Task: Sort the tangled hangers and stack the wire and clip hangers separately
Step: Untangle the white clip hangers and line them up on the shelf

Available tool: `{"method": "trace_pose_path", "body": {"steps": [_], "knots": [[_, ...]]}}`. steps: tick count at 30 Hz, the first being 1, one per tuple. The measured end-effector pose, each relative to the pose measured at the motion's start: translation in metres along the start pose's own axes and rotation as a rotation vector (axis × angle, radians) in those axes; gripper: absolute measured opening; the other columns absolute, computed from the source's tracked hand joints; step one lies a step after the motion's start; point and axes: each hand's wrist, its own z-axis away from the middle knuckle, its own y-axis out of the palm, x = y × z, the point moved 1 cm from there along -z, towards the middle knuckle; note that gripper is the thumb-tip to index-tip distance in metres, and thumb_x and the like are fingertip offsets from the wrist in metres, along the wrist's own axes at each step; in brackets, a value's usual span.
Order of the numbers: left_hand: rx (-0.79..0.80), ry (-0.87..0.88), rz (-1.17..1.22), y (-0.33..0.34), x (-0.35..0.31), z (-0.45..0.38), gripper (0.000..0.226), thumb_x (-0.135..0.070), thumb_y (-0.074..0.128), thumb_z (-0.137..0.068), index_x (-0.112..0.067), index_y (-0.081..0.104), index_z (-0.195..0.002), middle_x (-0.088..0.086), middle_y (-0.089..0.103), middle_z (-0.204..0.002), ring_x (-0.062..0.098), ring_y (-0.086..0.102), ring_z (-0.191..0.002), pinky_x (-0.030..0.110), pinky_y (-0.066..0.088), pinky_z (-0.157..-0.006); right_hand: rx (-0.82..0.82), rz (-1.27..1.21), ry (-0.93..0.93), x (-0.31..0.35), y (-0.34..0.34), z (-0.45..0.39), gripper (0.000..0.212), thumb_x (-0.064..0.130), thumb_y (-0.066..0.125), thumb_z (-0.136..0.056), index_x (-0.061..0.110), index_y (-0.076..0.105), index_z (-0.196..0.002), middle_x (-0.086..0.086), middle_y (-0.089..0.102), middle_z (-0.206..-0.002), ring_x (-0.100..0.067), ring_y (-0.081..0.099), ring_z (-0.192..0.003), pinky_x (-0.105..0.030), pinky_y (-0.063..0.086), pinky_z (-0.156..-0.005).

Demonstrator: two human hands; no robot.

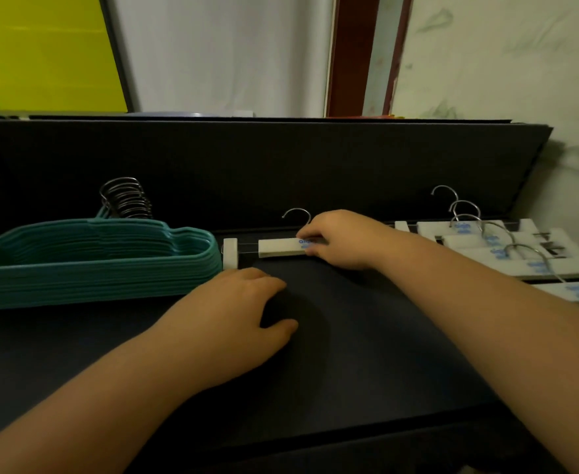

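Hangers lie in two groups on a dark desk (349,336), with one more between them. At the left, a teal stack (86,261) sits flat, its metal hooks (125,198) bunched together and pointing toward the dark back panel (281,165). At the right, white clip hangers (507,254) overlap in a loose pile, their hooks rising at the far side and blue print showing on their bars. Between the two groups lies a single white clip hanger (279,248), its hook (296,213) toward the panel and its left clip (230,253) just beside the teal stack. The right hand (341,239) reaches forward with a curled grip on the middle of this hanger's bar, fingers over the top near the blue print. The left hand (243,309) rests palm down on the desk, just in front of the left clip and near the stack's end; its grip is relaxed, with the fingers loosely bent and nothing held. Behind the panel stand a white wall (230,53), a yellow board (41,53) and a red-brown frame (353,53).
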Motion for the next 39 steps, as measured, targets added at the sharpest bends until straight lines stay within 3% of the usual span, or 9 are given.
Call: {"method": "trace_pose_path", "body": {"steps": [4, 9, 13, 15, 20, 26, 31, 39], "knots": [[0.017, 0.005, 0.013, -0.001, -0.003, 0.002, 0.064, -0.064, 0.05, -0.085, -0.042, 0.034, -0.143, -0.018, 0.038, -0.144, 0.004, 0.04, -0.128, 0.026, 0.037, -0.104, -0.06, -0.038, 0.029, -0.003, 0.0, 0.016, 0.055, 0.033, 0.063, -0.094, 0.033, 0.044, -0.145, 0.007, 0.051, -0.14, -0.014, 0.049, -0.127, -0.036, 0.043, -0.104], [-0.045, -0.029, 0.048, -0.015, -0.016, 0.018, 0.06, -0.056, 0.054, -0.087, -0.041, 0.036, -0.142, -0.017, 0.041, -0.142, 0.004, 0.045, -0.122, 0.027, 0.043, -0.102, -0.316, -0.084, 0.03, -0.013, -0.018, 0.067, 0.05, 0.037, 0.066, -0.091, 0.03, 0.052, -0.139, 0.008, 0.057, -0.132, -0.01, 0.054, -0.119, -0.031, 0.046, -0.098], [-0.245, -0.072, 0.101, -0.027, -0.02, 0.042, 0.053, -0.05, 0.056, -0.084, -0.037, 0.048, -0.135, -0.013, 0.052, -0.13, 0.005, 0.051, -0.108, 0.031, 0.047, -0.096, -0.498, -0.146, 0.047, -0.019, -0.022, 0.121, 0.045, 0.038, 0.067, -0.09, 0.028, 0.057, -0.133, 0.009, 0.059, -0.122, -0.006, 0.055, -0.111, -0.026, 0.046, -0.092], [-0.35, -0.146, 0.039, -0.031, -0.016, 0.058, 0.054, -0.049, 0.056, -0.085, -0.035, 0.048, -0.136, -0.009, 0.054, -0.132, 0.011, 0.052, -0.113, 0.033, 0.047, -0.096, -0.54, -0.16, 0.05, -0.019, -0.019, 0.144, 0.042, 0.038, 0.066, -0.09, 0.028, 0.058, -0.13, 0.013, 0.056, -0.115, -0.001, 0.051, -0.104, -0.023, 0.043, -0.087], [-0.367, -0.368, -0.149, -0.033, -0.001, 0.106, 0.073, -0.063, 0.048, -0.08, -0.028, 0.041, -0.144, -0.001, 0.049, -0.141, 0.024, 0.046, -0.128, 0.045, 0.043, -0.104, -0.496, -0.131, 0.027, -0.007, 0.003, 0.172, 0.045, 0.042, 0.063, -0.091, 0.031, 0.053, -0.133, 0.012, 0.054, -0.122, -0.002, 0.047, -0.105, -0.025, 0.041, -0.086], [-0.381, -0.552, -0.186, -0.039, 0.014, 0.18, 0.075, -0.06, 0.055, -0.082, -0.03, 0.035, -0.147, -0.002, 0.042, -0.147, 0.025, 0.037, -0.133, 0.045, 0.039, -0.106, -0.508, -0.188, -0.019, 0.038, 0.015, 0.176, 0.046, 0.044, 0.065, -0.089, 0.029, 0.056, -0.132, 0.009, 0.056, -0.124, -0.007, 0.051, -0.112, -0.023, 0.037, -0.084], [-0.412, -0.626, -0.174, -0.047, 0.049, 0.239, 0.075, -0.06, 0.054, -0.082, -0.033, 0.031, -0.148, -0.005, 0.038, -0.149, 0.02, 0.032, -0.136, 0.042, 0.035, -0.107, -0.465, -0.18, -0.127, 0.112, 0.017, 0.166, 0.048, 0.047, 0.064, -0.089, 0.03, 0.055, -0.133, 0.01, 0.055, -0.128, -0.011, 0.051, -0.119, -0.029, 0.043, -0.09], [-0.463, -0.709, -0.145, -0.067, 0.163, 0.355, 0.075, -0.062, 0.054, -0.082, -0.036, 0.031, -0.148, -0.008, 0.036, -0.149, 0.019, 0.031, -0.137, 0.04, 0.036, -0.107, -0.431, -0.216, -0.234, 0.272, 0.042, 0.131, 0.048, 0.05, 0.062, -0.089, 0.03, 0.055, -0.132, 0.014, 0.053, -0.125, -0.009, 0.05, -0.118, -0.025, 0.039, -0.089]]}}
